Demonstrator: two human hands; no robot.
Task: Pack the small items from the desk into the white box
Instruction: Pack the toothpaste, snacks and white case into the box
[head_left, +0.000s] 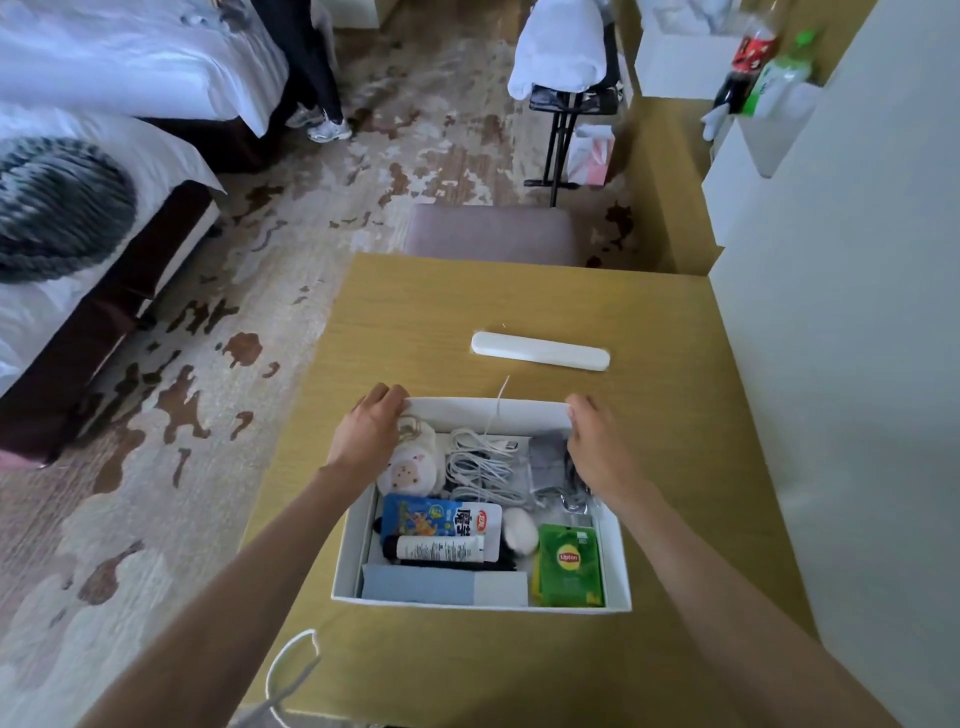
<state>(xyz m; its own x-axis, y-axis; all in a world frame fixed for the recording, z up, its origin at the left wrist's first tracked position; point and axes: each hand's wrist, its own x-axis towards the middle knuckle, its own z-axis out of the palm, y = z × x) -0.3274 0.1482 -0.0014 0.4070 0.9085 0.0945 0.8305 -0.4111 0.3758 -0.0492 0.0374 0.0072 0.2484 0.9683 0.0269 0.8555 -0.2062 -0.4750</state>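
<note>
The white box (483, 413) sits on the wooden desk (426, 312) in front of me. Inside lie a plush toy (413, 470), coiled white cables (480, 465), a blue snack packet (426, 517), a white tube (439, 548), a green Lipton tea packet (569, 564), a grey pouch (548, 460) and a blue-grey flat case (426, 584). My left hand (371, 428) grips the box's far left corner. My right hand (597, 447) grips its far right corner. A long white case (540, 351) rests on the desk beyond the box.
A padded stool (493, 234) stands past the desk's far edge. A white wall or cabinet (857, 364) borders the desk on the right, with bottles (763, 62) farther back. Beds (78, 171) and patterned carpet fill the left. A white cord (291, 670) hangs at the near edge.
</note>
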